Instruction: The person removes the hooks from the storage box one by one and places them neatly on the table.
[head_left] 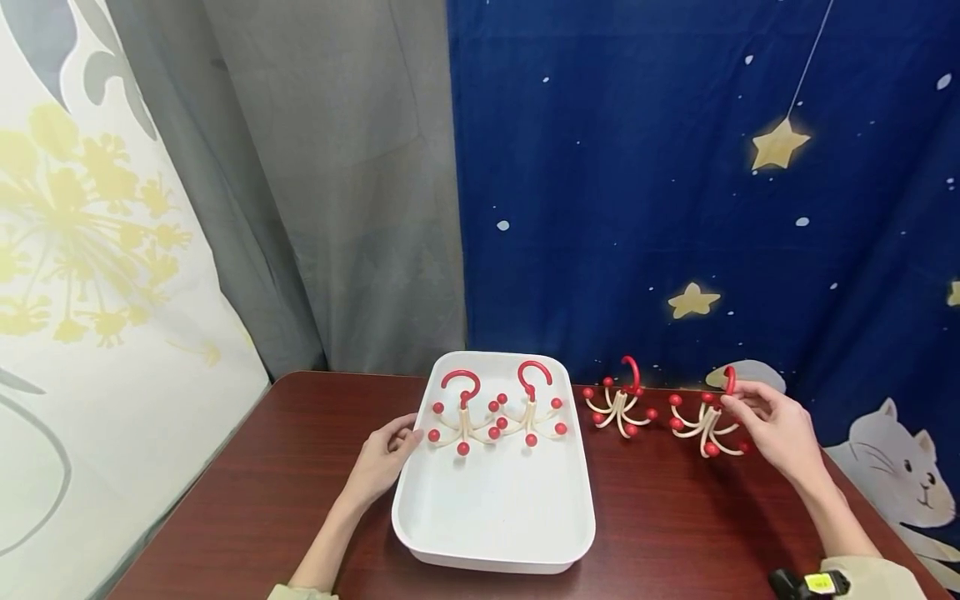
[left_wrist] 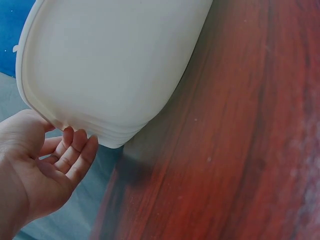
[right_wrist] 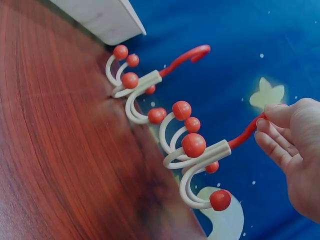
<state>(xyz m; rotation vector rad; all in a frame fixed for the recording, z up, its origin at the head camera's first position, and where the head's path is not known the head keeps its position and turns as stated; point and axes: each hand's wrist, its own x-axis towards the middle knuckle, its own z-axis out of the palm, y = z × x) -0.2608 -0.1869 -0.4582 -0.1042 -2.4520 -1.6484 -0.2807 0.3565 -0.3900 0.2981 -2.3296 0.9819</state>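
Right of tray (head_left: 495,508), pinching outermost hanger (head_left: 708,423) with right grip (head_left: 780,429); pinching tray edge with left grip (head_left: 382,462). Seemingly picking up; next, likely lift over tray.

4 hangers (head_left: 619,407), 1 tray (head_left: 495,512)

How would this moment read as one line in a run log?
left hand: holds white tray rim | right hand: pinches hook of far-right hanger | tray: two hangers inside | table: another hanger, right of tray
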